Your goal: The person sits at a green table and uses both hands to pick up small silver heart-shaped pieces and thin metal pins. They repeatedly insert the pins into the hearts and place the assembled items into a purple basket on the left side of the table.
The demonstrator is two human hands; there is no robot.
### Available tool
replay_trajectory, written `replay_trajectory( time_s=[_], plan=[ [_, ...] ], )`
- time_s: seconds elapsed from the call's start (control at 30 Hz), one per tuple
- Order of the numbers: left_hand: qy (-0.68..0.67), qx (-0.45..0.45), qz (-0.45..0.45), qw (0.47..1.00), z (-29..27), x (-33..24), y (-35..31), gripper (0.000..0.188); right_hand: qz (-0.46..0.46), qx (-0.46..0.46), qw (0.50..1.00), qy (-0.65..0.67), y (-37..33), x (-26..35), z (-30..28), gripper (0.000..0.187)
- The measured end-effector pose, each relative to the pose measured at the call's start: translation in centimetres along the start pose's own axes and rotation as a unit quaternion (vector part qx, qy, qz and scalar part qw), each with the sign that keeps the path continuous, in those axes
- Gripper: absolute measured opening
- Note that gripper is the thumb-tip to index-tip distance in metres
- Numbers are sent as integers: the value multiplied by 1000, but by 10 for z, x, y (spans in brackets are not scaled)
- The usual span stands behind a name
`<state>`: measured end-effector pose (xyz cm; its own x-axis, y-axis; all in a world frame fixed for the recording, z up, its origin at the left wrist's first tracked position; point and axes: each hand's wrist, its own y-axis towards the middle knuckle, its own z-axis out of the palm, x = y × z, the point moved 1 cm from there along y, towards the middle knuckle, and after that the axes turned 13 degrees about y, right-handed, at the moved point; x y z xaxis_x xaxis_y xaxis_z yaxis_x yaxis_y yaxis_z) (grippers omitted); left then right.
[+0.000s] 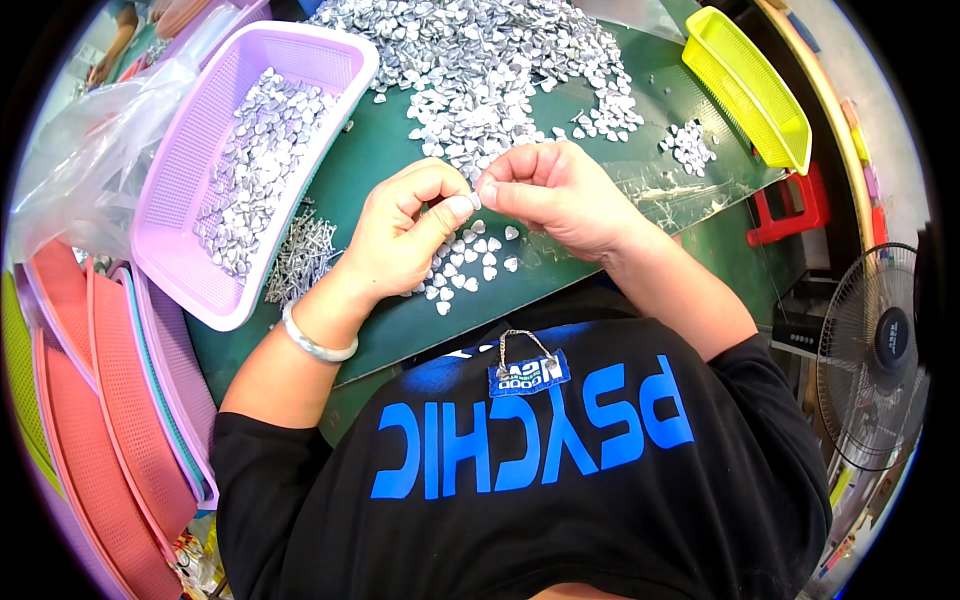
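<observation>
Above the table edge, my left hand (405,225) and my right hand (565,195) meet at the fingertips. Between left thumb and forefinger is pinched a small silver heart-shaped piece (475,201). My right thumb and forefinger are pressed together right beside it; whatever they hold is too small to make out. Just below my hands, several loose silver hearts (465,265) lie on the green tabletop (380,335). A heap of silver pins (302,250) lies left of my left wrist. Beyond my fingers spreads a large pile of silver hearts (490,75).
A lilac basket (360,60) partly filled with hearts stands at the left. A yellow-green basket (750,90) and a small group of hearts (690,147) are at the far right. Stacked coloured baskets (120,400), a red stool (790,210) and a fan (875,350) flank the table.
</observation>
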<state>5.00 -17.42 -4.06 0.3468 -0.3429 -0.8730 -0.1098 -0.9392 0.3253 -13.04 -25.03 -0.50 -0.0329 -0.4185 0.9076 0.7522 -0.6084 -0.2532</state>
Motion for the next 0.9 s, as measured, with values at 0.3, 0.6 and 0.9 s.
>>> replay_trajectory(
  time_s=[0.3,0.6,0.9],
  plan=[
    [-126,38,-87,987,1,2,-3,13,-19,13,1000,5,0,-5,-1,12],
    [-270,41,-136,952,5,5,-2,12,-61,3,998,-27,0,-8,1,15],
    [-163,-7,-159,974,9,2,-2,13,-12,39,999,5,8,2,-1,7]
  ],
)
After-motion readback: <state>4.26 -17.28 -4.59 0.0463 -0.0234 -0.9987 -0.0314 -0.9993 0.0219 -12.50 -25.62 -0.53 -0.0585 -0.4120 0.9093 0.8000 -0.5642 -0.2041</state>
